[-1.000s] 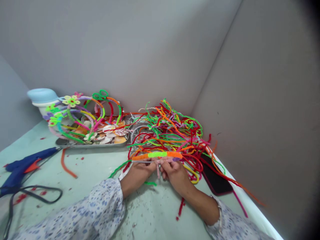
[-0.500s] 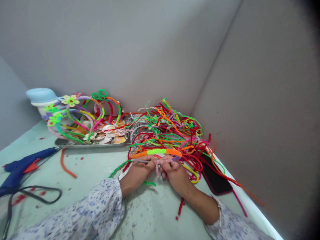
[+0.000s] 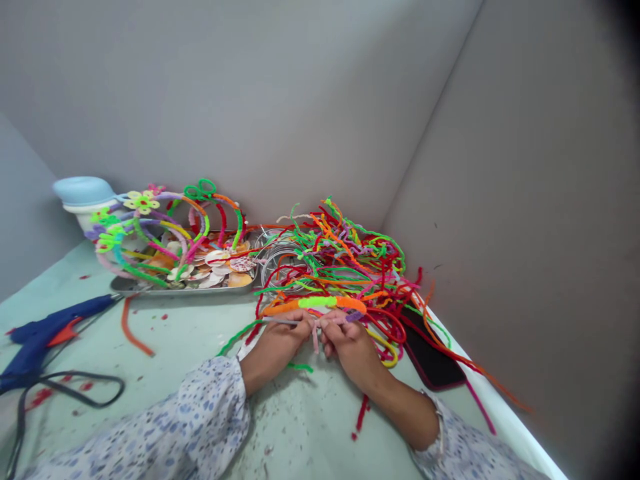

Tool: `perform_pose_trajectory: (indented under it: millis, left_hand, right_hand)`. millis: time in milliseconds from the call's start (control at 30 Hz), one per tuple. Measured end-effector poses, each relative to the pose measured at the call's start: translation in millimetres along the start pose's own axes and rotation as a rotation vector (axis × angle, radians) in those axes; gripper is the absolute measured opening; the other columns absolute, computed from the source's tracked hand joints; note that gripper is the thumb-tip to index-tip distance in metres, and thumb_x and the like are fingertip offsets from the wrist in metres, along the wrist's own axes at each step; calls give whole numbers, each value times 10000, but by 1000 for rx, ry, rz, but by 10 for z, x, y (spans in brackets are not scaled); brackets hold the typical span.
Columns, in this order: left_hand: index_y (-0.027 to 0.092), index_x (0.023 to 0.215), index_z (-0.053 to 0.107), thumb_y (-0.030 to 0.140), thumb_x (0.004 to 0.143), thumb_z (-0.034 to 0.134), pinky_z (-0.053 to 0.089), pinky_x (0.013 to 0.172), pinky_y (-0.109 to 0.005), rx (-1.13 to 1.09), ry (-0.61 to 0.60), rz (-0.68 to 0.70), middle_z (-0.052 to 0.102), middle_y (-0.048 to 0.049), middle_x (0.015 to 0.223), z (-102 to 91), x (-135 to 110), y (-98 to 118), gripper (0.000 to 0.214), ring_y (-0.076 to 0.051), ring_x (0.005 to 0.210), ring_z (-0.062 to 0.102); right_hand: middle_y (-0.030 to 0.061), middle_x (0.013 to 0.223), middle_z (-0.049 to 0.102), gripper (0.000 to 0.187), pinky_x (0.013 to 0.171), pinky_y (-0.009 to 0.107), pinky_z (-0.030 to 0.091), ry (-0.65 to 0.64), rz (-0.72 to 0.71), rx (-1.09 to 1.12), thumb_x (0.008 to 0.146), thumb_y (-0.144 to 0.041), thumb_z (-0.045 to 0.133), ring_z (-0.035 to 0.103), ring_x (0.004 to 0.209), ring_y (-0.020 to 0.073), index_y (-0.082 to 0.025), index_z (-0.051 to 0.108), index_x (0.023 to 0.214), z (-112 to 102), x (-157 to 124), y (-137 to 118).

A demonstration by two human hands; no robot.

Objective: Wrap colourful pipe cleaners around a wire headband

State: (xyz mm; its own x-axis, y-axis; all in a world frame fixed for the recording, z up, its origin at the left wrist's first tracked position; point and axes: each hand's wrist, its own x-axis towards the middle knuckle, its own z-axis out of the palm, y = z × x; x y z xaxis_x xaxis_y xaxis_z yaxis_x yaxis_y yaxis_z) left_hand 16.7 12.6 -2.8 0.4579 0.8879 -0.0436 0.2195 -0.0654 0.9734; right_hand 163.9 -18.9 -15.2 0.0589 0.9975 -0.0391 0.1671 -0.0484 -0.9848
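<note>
Our tabletop [image 3: 200, 333]: pale green, dark specks toward 6 o'clock, red spots toward 9. Blue glue gun [image 3: 60, 319] at 9, dark cord [image 3: 97, 404] looped just below. Lone orange pipe cleaner [image 3: 127, 330] further in, also 9-ish. Metal tray [image 3: 220, 293] at 10. Our huge pipe-cleaner tangle [image 3: 345, 252] sprawls 12 to 1, strands over black phone [image 3: 435, 360] at 3. Short red piece [image 3: 361, 417] near 5.

The curved orange and lime-green fuzzy-wrapped band [image 3: 317, 303] arches slightly higher above the left grip [image 3: 279, 343] and right grip [image 3: 350, 348] than a second ago.
</note>
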Motion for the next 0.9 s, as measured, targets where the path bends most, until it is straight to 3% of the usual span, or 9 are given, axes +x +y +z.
perform_pose_trajectory:
  millis: [100, 467, 700, 900]
  left_hand:
    - [171, 623, 523, 303, 834, 400, 319, 517, -224, -51, -7, 26, 481, 31, 559, 8, -8, -8, 278, -110, 528, 422]
    - [172, 597, 522, 288, 842, 373, 292, 491, -226, 15, 13, 44, 451, 35, 512, -7, 37, -119, 310, -106, 489, 397]
    - [177, 586, 504, 274, 835, 354, 283, 482, -231, 77, -6, 48, 438, 34, 517, -24, 26, -69, 306, -110, 493, 389]
    - [182, 579, 475, 262, 812, 367, 273, 476, -225, 75, 0, 15, 412, 43, 506, -15, 30, -50, 269, -105, 475, 354]
  right_hand:
    - [-27, 457, 498, 277, 439, 202, 352, 25, 42, -37, 809, -303, 466, 446, 412, 92, -163, 530, 579, -4, 5, 1]
    - [-38, 515, 508, 186, 434, 192, 356, 13, 3, 19, 802, -281, 491, 454, 429, 87, -164, 551, 670, 0, -4, -38]
    - [-28, 581, 534, 183, 469, 207, 380, 2, -39, 48, 812, -310, 494, 482, 466, 96, -165, 577, 737, -10, 20, 77]
    - [-28, 573, 532, 188, 449, 199, 366, 6, -39, 50, 812, -307, 497, 477, 459, 92, -162, 570, 716, -6, 17, 33]
